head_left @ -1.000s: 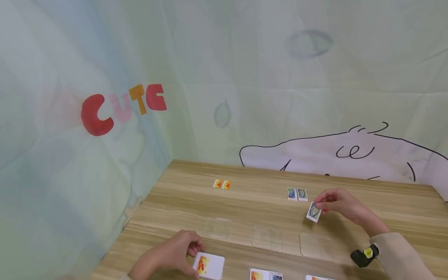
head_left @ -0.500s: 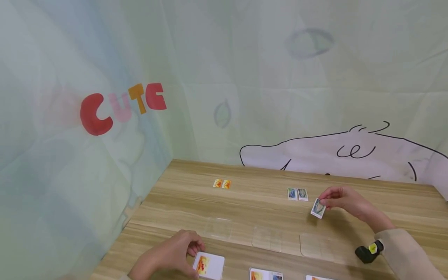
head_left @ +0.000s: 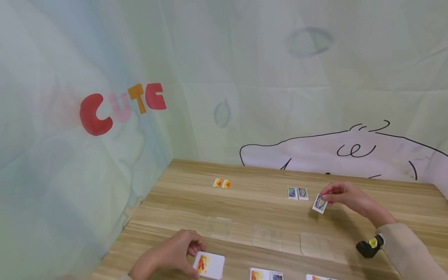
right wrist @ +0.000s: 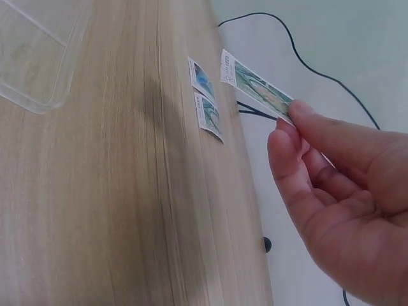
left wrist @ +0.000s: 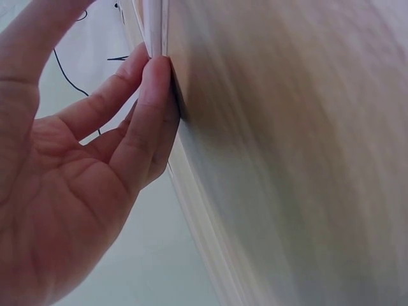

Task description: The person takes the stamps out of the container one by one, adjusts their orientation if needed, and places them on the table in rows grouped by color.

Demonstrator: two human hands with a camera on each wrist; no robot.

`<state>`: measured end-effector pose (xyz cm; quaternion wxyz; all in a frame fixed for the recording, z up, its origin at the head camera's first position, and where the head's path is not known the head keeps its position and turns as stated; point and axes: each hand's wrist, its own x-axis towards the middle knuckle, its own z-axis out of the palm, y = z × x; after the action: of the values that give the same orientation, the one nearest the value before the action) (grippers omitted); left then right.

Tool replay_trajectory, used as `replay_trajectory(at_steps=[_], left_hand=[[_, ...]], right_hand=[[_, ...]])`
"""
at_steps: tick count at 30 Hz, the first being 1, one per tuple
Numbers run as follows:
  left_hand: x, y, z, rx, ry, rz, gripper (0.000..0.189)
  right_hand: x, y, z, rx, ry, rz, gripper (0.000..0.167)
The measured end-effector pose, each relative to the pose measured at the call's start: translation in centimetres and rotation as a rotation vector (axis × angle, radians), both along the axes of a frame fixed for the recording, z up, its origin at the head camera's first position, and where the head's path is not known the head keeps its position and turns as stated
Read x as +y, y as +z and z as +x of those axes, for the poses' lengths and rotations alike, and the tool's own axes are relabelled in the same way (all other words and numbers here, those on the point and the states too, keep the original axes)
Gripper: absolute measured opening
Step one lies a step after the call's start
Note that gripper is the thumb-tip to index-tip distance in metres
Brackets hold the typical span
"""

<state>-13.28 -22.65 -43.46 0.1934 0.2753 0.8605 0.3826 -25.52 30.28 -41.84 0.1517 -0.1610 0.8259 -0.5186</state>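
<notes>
the right hand pinches a green-pictured stamp just right of 2 lying stamps, far right; near left, the left hand grips a white card.

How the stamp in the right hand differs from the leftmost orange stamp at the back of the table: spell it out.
Colour: the held stamp has a mainly green picture, the leftmost orange stamp an orange and yellow one.
Pose: the held stamp is tilted in the air, pinched by the right hand; the leftmost orange stamp lies on the table.
Both are small rectangles with some white margin.
</notes>
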Motion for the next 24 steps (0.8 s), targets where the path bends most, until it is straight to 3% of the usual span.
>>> replay_trajectory(at_steps=[9, 24], left_hand=[[0.2, 0.2, 0.1, -0.005, 0.007, -0.017, 0.046], [-0.2, 0.0, 0.0, 0.004, 0.014, -0.012, 0.048]], right_hand=[[0.6, -0.1, -0.4, 0.033, 0.027, -0.009, 0.024], [1.0, -0.6, -1.3, 0.046, -0.024, 0.002, 0.023]])
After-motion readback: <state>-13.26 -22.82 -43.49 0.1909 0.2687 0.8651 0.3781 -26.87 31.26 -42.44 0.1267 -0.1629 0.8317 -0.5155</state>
